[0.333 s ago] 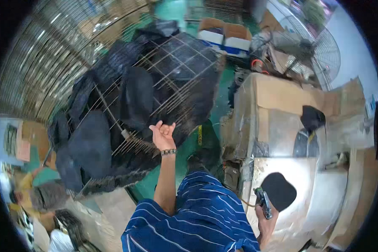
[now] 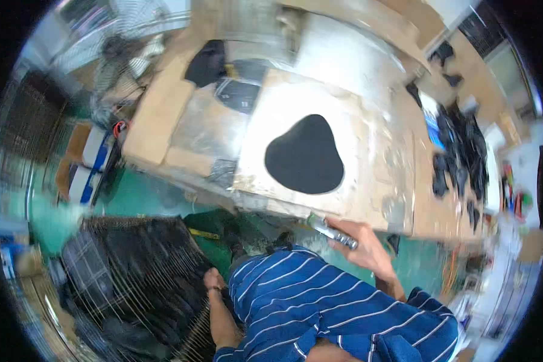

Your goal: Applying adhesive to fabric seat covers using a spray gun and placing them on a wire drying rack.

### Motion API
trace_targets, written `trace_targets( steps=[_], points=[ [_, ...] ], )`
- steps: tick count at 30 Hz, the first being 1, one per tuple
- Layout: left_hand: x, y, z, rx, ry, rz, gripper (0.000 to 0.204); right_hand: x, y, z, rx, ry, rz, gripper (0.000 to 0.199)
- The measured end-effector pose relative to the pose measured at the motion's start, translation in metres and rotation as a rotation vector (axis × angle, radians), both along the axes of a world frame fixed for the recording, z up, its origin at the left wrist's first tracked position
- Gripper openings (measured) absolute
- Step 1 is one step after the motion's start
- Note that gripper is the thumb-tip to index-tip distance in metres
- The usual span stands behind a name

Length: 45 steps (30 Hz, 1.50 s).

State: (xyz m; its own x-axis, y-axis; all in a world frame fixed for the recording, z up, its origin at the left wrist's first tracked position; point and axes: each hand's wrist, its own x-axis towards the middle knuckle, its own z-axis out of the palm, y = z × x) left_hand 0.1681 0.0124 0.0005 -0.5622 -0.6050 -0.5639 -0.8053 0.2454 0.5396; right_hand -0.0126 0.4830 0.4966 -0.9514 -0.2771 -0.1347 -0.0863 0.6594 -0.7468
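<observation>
My right hand (image 2: pixel 361 244) is closed around a small silver spray gun (image 2: pixel 336 234) with a green part at its front, just off the near edge of the table. Beyond it a black rounded three-lobed piece (image 2: pixel 306 155) lies flat on a pale, stained board (image 2: pixel 253 166). Low on the left, my left hand (image 2: pixel 213 279) is at the right side of a wire rack (image 2: pixel 96 271) loaded with dark pieces (image 2: pixel 157 253). Its fingers are smeared by motion, and I cannot tell whether they touch the rack.
A black piece (image 2: pixel 206 63) and a dark grey rounded sheet (image 2: pixel 238 95) lie farther left on the cardboard-covered table (image 2: pixel 157 130). Black pieces (image 2: pixel 458 151) are heaped at the right. White-and-blue boxes (image 2: pixel 90 163) stand on the green floor (image 2: pixel 139 193), below a large fan (image 2: pixel 117 51).
My view has swung right, bringing the table to the middle and the rack to the lower left. The spray gun is now off the table's near edge instead of beside the black piece.
</observation>
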Motion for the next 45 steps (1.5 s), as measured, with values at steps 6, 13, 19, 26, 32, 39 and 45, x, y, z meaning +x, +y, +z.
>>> trace_targets(
  steps=[6, 13, 19, 26, 32, 39, 45],
  points=[
    [-0.007, -0.005, -0.017, -0.180, -0.668, -1.068, 0.038, 0.053, 0.049, 0.007, 0.074, 0.184, -0.650, 0.048],
    [-0.095, -0.017, 0.000, 0.374, -0.360, -0.400, 0.028, 0.086, 0.045, -0.007, 0.060, -0.005, -0.530, 0.061],
    [-0.190, 0.018, 0.024, 0.592, -0.099, 0.017, 0.012, 0.064, 0.051, -0.011, 0.023, 0.184, -0.677, 0.057],
    [-0.217, 0.060, 0.038, 0.596, -0.117, -0.016, 0.010, 0.090, 0.059, -0.017, 0.094, 0.059, -0.580, 0.056],
    [-0.175, 0.046, 0.028, 0.430, -0.406, -0.069, 0.019, 0.087, 0.059, -0.010, 0.056, 0.120, -0.729, 0.061],
    [-0.166, 0.040, 0.021, 0.382, -0.422, -0.017, 0.024, 0.094, 0.045, -0.023, -0.064, 0.014, -0.523, 0.061],
    [-0.179, 0.031, 0.014, 0.462, -0.305, -0.008, 0.026, 0.049, 0.028, -0.017, -0.063, 0.196, -0.605, 0.064]
  ],
)
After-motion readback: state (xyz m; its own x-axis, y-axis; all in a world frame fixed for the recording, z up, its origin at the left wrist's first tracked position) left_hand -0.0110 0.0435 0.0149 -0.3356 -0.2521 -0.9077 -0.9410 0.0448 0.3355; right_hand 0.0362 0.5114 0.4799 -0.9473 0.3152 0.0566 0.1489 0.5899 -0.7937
